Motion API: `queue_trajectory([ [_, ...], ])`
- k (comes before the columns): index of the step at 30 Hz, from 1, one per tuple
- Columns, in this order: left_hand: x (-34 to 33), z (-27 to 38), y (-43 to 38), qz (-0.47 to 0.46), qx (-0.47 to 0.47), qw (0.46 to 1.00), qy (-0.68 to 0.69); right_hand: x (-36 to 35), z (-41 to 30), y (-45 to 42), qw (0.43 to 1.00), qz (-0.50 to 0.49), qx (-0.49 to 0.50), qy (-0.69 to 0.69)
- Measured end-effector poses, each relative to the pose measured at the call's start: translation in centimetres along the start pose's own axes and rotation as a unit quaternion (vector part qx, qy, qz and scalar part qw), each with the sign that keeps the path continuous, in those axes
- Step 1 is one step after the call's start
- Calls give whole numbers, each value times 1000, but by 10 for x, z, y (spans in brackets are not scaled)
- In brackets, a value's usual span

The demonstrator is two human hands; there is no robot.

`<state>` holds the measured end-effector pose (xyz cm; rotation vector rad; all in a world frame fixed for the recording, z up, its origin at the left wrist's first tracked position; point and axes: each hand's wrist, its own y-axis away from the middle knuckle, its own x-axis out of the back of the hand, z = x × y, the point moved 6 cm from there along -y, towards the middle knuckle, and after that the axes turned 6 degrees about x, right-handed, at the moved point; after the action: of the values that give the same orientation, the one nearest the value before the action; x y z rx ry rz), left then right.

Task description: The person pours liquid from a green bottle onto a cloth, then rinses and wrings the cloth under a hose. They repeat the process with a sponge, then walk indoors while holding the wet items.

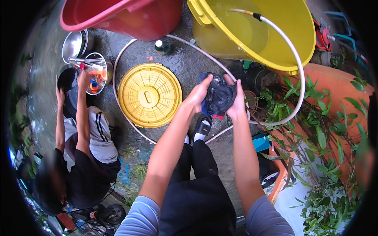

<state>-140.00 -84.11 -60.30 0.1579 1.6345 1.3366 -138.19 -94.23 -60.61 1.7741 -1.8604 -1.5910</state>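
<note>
A bunched, wet-looking dark cloth (220, 96) is held between my two hands, above my feet. My left hand (199, 96) grips its left side, and my right hand (237, 101) grips its right side. Blue and red fabric shows at the bundle's lower edge. To the left of the cloth lies a round yellow plastic lid (165, 98). Above and to the right, a large yellow plastic tub (218, 39) holds water, with the end of a pale hose (283, 35) hanging into it.
A red tub (147, 20) and a dark bottle with a white cap (162, 47) stand beyond the lid. At left, a crouching co-worker (85, 177) handles a black bowl (67, 79) beside metal bowls (73, 44). Leafy plants (322, 138) and an orange planter wall (333, 76) are at right.
</note>
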Motion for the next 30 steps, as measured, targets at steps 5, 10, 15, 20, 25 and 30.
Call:
queue_trajectory([
  [5,9,-17,-16,62,-82,995,-1,-5,19,14,990,-117,40,-69],
  [10,2,-52,-24,12,-52,997,48,15,35,3,946,117,176,244],
  [15,24,-46,-21,62,-67,995,-28,32,5,-27,777,270,196,533],
  [20,31,-34,-22,118,-155,968,-156,25,28,-22,997,65,2,45],
  [25,24,-46,-30,159,-186,925,-290,16,34,-20,989,29,79,124],
  [30,26,-45,-31,147,-180,900,-370,51,25,-54,941,237,86,226],
])
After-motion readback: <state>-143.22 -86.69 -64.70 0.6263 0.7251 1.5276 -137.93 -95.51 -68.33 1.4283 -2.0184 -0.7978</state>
